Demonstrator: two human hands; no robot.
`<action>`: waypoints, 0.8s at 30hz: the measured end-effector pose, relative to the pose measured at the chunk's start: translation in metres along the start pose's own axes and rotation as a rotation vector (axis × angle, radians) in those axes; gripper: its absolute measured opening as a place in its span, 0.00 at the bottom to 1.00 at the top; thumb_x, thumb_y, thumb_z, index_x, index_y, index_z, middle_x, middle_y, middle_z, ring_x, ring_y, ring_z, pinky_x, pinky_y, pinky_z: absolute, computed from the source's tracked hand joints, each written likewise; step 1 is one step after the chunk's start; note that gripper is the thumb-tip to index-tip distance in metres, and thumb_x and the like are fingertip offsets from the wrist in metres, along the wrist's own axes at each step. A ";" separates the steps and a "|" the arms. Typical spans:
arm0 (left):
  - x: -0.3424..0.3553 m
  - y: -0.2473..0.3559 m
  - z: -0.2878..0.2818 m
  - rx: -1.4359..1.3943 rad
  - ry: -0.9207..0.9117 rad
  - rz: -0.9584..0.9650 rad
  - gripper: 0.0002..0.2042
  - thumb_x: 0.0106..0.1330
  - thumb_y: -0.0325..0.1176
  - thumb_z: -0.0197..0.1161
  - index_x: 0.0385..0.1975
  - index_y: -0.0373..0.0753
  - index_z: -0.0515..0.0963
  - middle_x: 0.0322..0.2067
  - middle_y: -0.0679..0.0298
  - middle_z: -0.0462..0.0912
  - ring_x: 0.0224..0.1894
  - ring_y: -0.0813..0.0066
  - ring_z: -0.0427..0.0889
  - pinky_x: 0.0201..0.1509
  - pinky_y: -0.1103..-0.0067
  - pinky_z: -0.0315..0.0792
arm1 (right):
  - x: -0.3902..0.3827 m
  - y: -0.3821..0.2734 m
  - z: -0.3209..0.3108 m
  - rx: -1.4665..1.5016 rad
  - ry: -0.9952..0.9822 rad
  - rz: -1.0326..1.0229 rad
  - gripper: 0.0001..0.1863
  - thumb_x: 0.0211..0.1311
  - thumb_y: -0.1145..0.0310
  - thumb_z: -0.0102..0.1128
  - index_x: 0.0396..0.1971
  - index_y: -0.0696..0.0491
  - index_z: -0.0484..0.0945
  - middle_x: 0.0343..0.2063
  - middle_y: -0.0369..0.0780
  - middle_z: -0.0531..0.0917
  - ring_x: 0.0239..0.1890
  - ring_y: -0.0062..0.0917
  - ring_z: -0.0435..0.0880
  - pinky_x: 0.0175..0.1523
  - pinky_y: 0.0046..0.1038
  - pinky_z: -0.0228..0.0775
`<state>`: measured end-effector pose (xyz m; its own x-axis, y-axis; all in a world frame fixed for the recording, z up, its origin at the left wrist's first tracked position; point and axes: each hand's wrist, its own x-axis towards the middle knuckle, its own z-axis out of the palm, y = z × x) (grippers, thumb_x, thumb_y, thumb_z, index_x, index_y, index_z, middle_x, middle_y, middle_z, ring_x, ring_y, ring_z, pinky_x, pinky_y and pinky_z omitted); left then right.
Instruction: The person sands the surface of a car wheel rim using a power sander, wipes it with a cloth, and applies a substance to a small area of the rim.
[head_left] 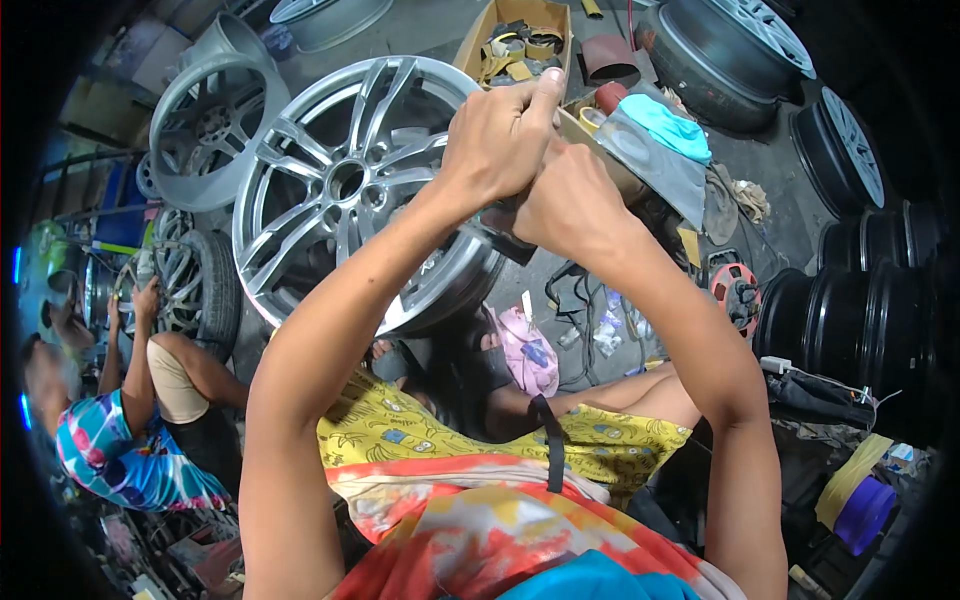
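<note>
Both my hands are closed and pressed together above the right edge of a silver alloy wheel (350, 206). My left hand (497, 138) is on top, its thumb pointing away from me. Just below and to the right, my right hand (572, 203) is a fist. A dark flat piece (512, 243) sticks out under the right fist; its kind and how it is gripped are hidden by my fingers. The multi-spoke wheel is tilted, face up, in front of my feet.
A cardboard box (467, 60) of sanding scraps stands at the far side, near a cyan cloth (665, 127). Black wheel rims (845, 335) line the right. A pink cloth (527, 355) lies by my feet. Another person (140, 440) handles a wheel at left.
</note>
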<state>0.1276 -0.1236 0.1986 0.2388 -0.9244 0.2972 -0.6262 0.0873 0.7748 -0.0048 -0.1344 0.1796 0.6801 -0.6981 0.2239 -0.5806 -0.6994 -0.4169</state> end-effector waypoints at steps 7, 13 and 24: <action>0.064 -0.023 0.000 -0.129 -0.003 0.047 0.31 0.79 0.55 0.48 0.31 0.29 0.84 0.23 0.55 0.84 0.31 0.66 0.80 0.45 0.72 0.74 | 0.065 0.023 0.005 -0.177 0.093 -0.074 0.27 0.50 0.62 0.77 0.43 0.69 0.82 0.39 0.57 0.88 0.41 0.54 0.88 0.52 0.47 0.81; 0.015 -0.020 -0.008 -0.205 -0.087 0.064 0.29 0.82 0.51 0.47 0.30 0.30 0.83 0.24 0.61 0.82 0.30 0.74 0.78 0.44 0.75 0.73 | 0.009 -0.016 0.008 -0.241 0.170 -0.060 0.31 0.53 0.64 0.69 0.52 0.72 0.77 0.41 0.59 0.88 0.40 0.51 0.90 0.51 0.43 0.83; -0.169 0.036 -0.075 0.203 -0.194 0.165 0.21 0.82 0.38 0.46 0.31 0.32 0.79 0.23 0.58 0.75 0.24 0.67 0.71 0.32 0.71 0.67 | -0.147 -0.132 0.078 0.597 0.158 0.110 0.19 0.61 0.78 0.56 0.52 0.64 0.74 0.38 0.61 0.77 0.33 0.55 0.83 0.41 0.52 0.79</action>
<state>0.1204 0.0633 0.2186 -0.0114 -0.9593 0.2823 -0.7848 0.1836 0.5919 0.0068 0.0725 0.1324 0.5300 -0.8071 0.2602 -0.2624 -0.4478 -0.8547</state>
